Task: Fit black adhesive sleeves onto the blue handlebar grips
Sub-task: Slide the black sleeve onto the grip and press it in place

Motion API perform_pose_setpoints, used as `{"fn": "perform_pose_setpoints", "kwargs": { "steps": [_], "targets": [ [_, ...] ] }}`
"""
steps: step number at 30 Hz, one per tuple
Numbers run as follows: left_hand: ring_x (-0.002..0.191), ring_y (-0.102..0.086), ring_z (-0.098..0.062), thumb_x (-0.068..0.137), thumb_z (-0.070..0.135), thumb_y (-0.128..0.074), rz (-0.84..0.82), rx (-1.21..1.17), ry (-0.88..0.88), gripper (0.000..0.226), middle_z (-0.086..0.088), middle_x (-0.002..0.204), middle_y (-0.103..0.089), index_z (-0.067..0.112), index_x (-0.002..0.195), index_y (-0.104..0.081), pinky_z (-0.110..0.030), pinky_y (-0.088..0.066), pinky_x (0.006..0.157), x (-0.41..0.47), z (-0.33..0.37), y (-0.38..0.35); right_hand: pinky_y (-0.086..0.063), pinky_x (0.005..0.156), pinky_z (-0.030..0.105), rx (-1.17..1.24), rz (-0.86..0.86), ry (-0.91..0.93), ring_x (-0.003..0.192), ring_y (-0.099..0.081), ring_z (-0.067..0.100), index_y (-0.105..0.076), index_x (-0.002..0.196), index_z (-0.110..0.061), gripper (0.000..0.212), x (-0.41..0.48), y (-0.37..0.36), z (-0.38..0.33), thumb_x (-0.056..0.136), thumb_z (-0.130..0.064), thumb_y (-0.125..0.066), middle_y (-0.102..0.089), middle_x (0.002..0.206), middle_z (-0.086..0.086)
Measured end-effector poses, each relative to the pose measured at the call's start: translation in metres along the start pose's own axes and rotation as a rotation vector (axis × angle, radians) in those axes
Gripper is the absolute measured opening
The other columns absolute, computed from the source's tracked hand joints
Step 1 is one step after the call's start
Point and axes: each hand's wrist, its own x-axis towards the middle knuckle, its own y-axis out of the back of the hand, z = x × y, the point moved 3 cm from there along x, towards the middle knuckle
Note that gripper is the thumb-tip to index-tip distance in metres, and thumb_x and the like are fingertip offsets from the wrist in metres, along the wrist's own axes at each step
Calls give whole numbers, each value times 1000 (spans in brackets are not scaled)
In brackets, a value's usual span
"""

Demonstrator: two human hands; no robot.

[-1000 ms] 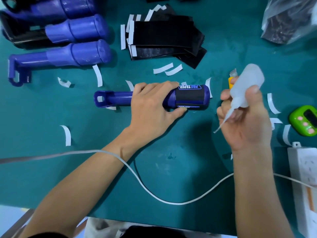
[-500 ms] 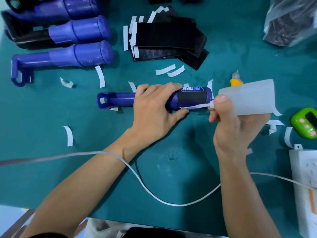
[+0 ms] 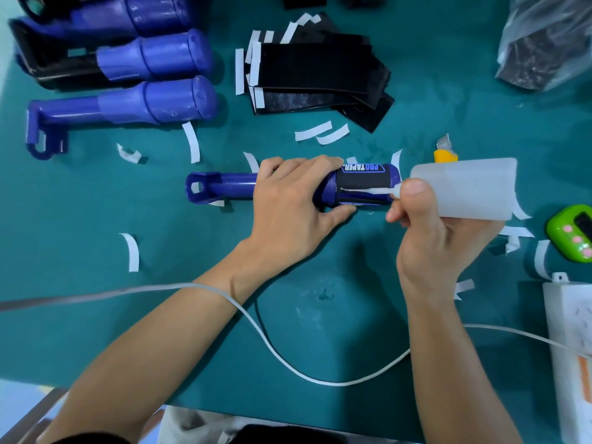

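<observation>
A blue handlebar grip lies on its side in the middle of the green mat. A black sleeve with "PRO TAPER" lettering is wrapped round its thick right end. My left hand grips the blue grip's middle, fingers curled over the top. My right hand holds a translucent squeeze bottle lying sideways. The bottle's thin white nozzle lies along the sleeve's seam. Three more blue grips lie at the top left. A stack of black sleeves with white backing strips sits at the top centre.
Peeled white backing strips litter the mat. A yellow utility knife lies behind the bottle. A green timer and a white power strip sit at the right edge. A white cable crosses my left wrist. A plastic bag lies top right.
My right hand turned the bottle from upright to sideways and brought it left. Its nozzle now reaches further along the sleeve. My left hand kept its hold on the grip.
</observation>
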Motion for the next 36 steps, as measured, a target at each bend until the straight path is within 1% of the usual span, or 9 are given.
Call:
{"fn": "perform_pose_setpoints", "kwargs": {
  "steps": [2, 4, 12, 14, 17, 22, 29, 33, 36],
  "targets": [
    [95, -68, -19, 67, 49, -89, 1, 1, 0, 56, 10, 105, -76, 18, 112, -74, -37, -37, 92, 0, 0, 0, -50, 72, 18, -20, -11, -7, 53, -62, 14, -64, 71, -11, 23, -3, 0, 4, 92, -16, -71, -63, 60, -17],
    [95, -67, -18, 67, 49, -89, 2, -2, 4, 56, 10, 104, -76, 19, 112, -75, -34, -36, 92, 0, -1, -1, -49, 73, 13, -35, -22, -3, 54, -62, 9, -64, 74, -4, 23, -6, -1, 5, 91, -17, -72, -63, 60, -18],
    [95, -68, -19, 68, 50, -88, -2, -4, 10, 55, 10, 103, -76, 19, 112, -75, -36, -37, 92, 0, -1, -1, -49, 68, 18, -54, -22, -13, 53, -62, 13, -66, 75, -15, 19, -8, -2, 3, 92, -20, -74, -64, 59, -7],
    [95, -68, -19, 68, 49, -88, -3, -4, 13, 55, 10, 102, -76, 19, 112, -75, -36, -37, 92, 0, -1, -1, -49, 67, 17, -62, -25, -11, 53, -62, 11, -66, 76, -19, 18, -7, -1, 2, 92, -21, -74, -64, 59, -11],
    [95, -69, -20, 68, 48, -89, -1, -1, 15, 54, 9, 102, -76, 18, 111, -75, -39, -39, 92, 0, 0, 0, -48, 65, 16, -82, -29, -6, 53, -62, 7, -65, 75, -16, 19, -8, -1, 3, 92, -21, -74, -64, 60, -19],
    [94, -69, -21, 68, 48, -88, -6, 6, 17, 54, 9, 102, -76, 18, 111, -75, -40, -40, 92, 0, 1, 0, -49, 68, 16, -79, -28, 9, 54, -63, 10, -66, 75, -10, 22, -7, 0, 6, 92, -22, -74, -64, 61, -18],
    [94, -68, -20, 68, 48, -88, 7, 7, 10, 54, 9, 101, -75, 19, 111, -75, -39, -39, 92, 0, 0, -1, -49, 65, 20, -42, -27, -8, 54, -63, 12, -65, 76, -17, 18, -7, 0, 6, 91, -20, -75, -65, 62, -18],
    [93, -68, -19, 68, 49, -88, 8, 5, 7, 54, 10, 101, -75, 19, 111, -74, -39, -39, 92, -1, 0, -2, -49, 65, 17, -48, -22, -15, 54, -63, 9, -65, 76, -7, 20, -8, 0, 7, 90, -18, -74, -65, 63, -20],
    [94, -67, -18, 68, 49, -87, 13, 3, 6, 54, 11, 102, -75, 20, 111, -74, -39, -39, 92, 0, -1, -2, -49, 67, 15, -68, -31, -11, 54, -62, 8, -65, 75, -8, 19, -7, 0, 6, 90, -17, -73, -64, 62, -20]
  ]
}}
